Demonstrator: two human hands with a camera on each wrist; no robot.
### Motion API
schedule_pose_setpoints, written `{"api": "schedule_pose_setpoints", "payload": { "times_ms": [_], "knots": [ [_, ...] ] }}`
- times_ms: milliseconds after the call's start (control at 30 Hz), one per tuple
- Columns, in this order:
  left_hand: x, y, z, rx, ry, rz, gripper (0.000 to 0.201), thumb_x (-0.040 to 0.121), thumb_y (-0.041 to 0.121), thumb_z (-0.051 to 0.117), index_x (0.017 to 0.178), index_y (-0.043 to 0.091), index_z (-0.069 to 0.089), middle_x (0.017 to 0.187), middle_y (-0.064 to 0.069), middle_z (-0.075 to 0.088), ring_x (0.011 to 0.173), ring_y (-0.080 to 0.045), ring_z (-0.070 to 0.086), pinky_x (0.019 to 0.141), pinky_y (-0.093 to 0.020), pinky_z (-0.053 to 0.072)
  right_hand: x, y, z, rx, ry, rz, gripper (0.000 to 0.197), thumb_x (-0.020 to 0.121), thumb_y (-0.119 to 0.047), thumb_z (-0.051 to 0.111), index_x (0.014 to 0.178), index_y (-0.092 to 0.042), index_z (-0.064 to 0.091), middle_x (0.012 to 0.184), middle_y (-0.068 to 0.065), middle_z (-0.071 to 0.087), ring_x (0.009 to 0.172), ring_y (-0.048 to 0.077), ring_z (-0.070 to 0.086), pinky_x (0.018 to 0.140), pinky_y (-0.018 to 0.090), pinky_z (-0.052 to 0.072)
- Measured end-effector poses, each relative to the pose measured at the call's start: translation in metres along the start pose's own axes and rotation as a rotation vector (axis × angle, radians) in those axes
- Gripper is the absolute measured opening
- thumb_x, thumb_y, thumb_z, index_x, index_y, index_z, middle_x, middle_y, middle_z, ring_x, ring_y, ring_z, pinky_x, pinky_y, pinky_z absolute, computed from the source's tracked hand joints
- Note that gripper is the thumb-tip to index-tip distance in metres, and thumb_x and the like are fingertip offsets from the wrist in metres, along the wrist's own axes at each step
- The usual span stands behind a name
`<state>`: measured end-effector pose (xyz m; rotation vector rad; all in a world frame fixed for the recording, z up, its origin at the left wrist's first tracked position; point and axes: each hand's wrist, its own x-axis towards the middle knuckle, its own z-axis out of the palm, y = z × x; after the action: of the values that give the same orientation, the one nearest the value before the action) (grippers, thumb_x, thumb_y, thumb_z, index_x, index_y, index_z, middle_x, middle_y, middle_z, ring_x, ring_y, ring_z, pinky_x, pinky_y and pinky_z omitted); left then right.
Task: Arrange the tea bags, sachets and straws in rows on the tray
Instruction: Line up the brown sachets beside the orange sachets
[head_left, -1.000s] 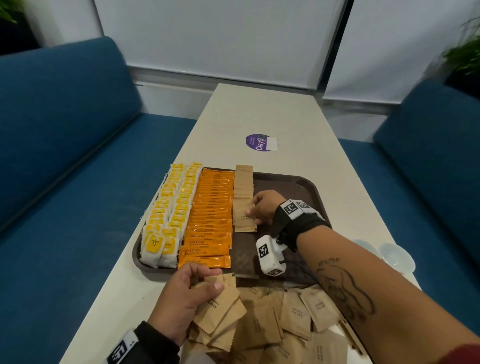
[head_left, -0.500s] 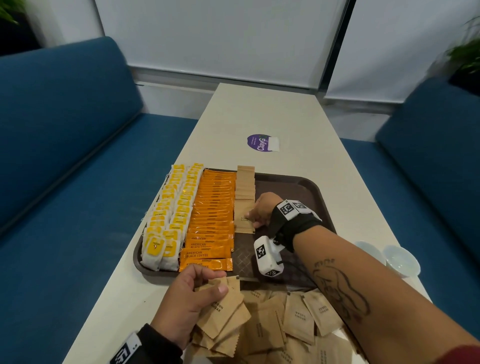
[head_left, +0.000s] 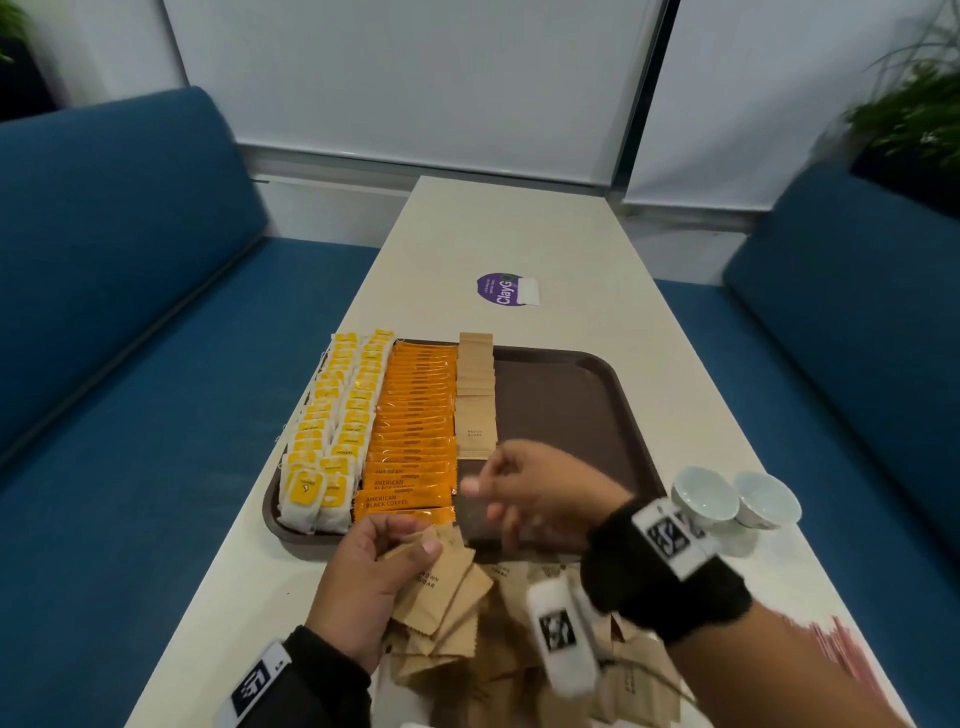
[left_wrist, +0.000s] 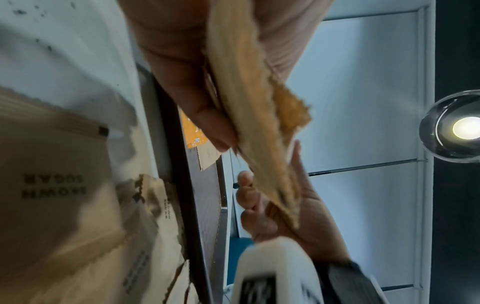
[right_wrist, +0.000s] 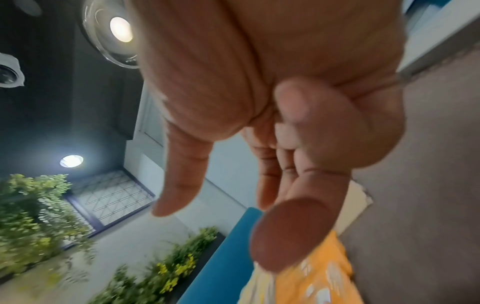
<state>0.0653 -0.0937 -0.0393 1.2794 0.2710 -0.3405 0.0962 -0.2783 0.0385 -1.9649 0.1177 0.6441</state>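
Observation:
On the brown tray (head_left: 571, 395) lie two rows of yellow-tagged tea bags (head_left: 332, 431), a row of orange coffee sachets (head_left: 413, 431) and a short row of brown sugar sachets (head_left: 475, 395). My left hand (head_left: 374, 577) grips a fanned bunch of brown sugar sachets (head_left: 441, 587) at the tray's near edge; in the left wrist view the bunch (left_wrist: 249, 115) sits between thumb and fingers. My right hand (head_left: 524, 488) hovers over the tray just beyond that bunch, fingers loose and empty (right_wrist: 285, 164). A loose pile of brown sachets (head_left: 519, 665) covers the table near me.
Two small white cups (head_left: 732, 499) stand on the table right of the tray. Pink straws (head_left: 847, 654) lie at the near right edge. A purple sticker (head_left: 504, 289) marks the table beyond the tray. Blue sofas (head_left: 130, 364) flank the narrow table.
My right hand has let go of the sachet row and drawn back toward my left hand's bunch. The left hand has held its place.

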Motion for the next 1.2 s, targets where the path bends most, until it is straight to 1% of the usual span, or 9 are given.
{"api": "schedule_pose_setpoints", "payload": {
  "times_ms": [133,367,500,633,767,933,1033,1100,1200],
  "knots": [
    [0.000,0.000,0.006,-0.064,0.034,0.026,0.029,0.081,-0.003,0.063,0.102,0.015,0.054,0.104,-0.012,0.064,0.092,-0.030,0.063,0.073,-0.041,0.051,-0.026,0.023,0.044,0.153,-0.074,0.006,0.061,0.071,-0.027,0.081,0.119,-0.026,0.044,0.106,0.006,0.067,0.072,0.015,0.062,0.041,0.018,0.039],
    [-0.010,-0.011,0.022,-0.071,-0.054,0.015,0.059,0.088,0.000,0.055,0.139,0.019,0.035,0.126,-0.011,0.055,0.111,-0.031,0.056,0.093,-0.050,0.047,-0.029,0.038,0.058,0.244,0.109,-0.049,0.046,0.080,-0.016,0.073,0.117,-0.022,0.046,0.106,0.004,0.064,0.073,0.012,0.060,0.044,0.020,0.042],
    [-0.017,-0.004,0.022,-0.280,-0.153,-0.120,0.056,0.079,0.000,0.058,0.131,0.017,0.045,0.120,-0.020,0.060,0.103,-0.038,0.060,0.071,-0.051,0.055,-0.030,0.043,0.057,0.338,0.109,-0.066,0.041,0.085,-0.015,0.069,0.117,-0.022,0.045,0.110,0.007,0.063,0.089,0.020,0.064,0.061,0.031,0.049],
    [-0.026,0.007,0.026,-0.414,-0.256,-0.198,0.043,0.075,0.006,0.056,0.118,0.013,0.056,0.101,-0.020,0.068,0.082,-0.034,0.066,0.054,-0.043,0.056,-0.028,0.044,0.063,0.432,0.128,-0.101,0.028,0.091,-0.016,0.060,0.113,-0.020,0.043,0.099,0.001,0.060,0.074,0.010,0.060,0.046,0.021,0.042],
    [-0.025,0.007,0.025,-0.390,-0.228,-0.220,0.029,0.094,0.010,0.044,0.119,0.017,0.054,0.099,-0.018,0.068,0.081,-0.035,0.063,0.051,-0.044,0.054,-0.025,0.044,0.070,0.454,0.190,-0.125,0.025,0.089,-0.016,0.064,0.107,-0.018,0.048,0.100,0.003,0.061,0.076,0.013,0.061,0.045,0.023,0.045],
    [-0.022,0.006,0.015,-0.376,-0.253,-0.247,0.028,0.097,0.021,0.040,0.122,0.017,0.052,0.099,-0.020,0.070,0.080,-0.036,0.069,0.058,-0.052,0.057,-0.022,0.042,0.062,0.386,0.309,-0.091,0.037,0.078,-0.011,0.075,0.103,-0.014,0.047,0.105,0.006,0.065,0.093,0.017,0.066,0.057,0.022,0.054],
    [-0.021,0.006,0.013,-0.336,-0.222,-0.248,0.028,0.096,0.021,0.043,0.122,0.018,0.051,0.096,-0.018,0.072,0.078,-0.036,0.069,0.052,-0.047,0.056,-0.021,0.042,0.058,0.338,0.337,-0.070,0.025,0.081,-0.013,0.072,0.095,-0.014,0.052,0.096,0.001,0.068,0.084,0.011,0.066,0.052,0.015,0.047],
    [-0.019,0.007,0.012,-0.314,-0.184,-0.234,0.023,0.095,0.016,0.046,0.116,0.020,0.052,0.091,-0.016,0.072,0.075,-0.035,0.068,0.048,-0.045,0.056,-0.019,0.043,0.056,0.337,0.353,-0.064,0.016,0.083,-0.016,0.070,0.093,-0.016,0.057,0.094,-0.001,0.069,0.084,0.010,0.066,0.057,0.016,0.047],
    [-0.017,0.010,0.011,-0.296,-0.153,-0.208,0.022,0.094,0.010,0.047,0.109,0.025,0.052,0.101,-0.016,0.067,0.082,-0.035,0.065,0.050,-0.046,0.056,-0.019,0.040,0.051,0.332,0.328,-0.055,0.009,0.087,-0.019,0.066,0.096,-0.017,0.063,0.094,0.000,0.071,0.084,0.009,0.066,0.060,0.016,0.047]
  ]
}}
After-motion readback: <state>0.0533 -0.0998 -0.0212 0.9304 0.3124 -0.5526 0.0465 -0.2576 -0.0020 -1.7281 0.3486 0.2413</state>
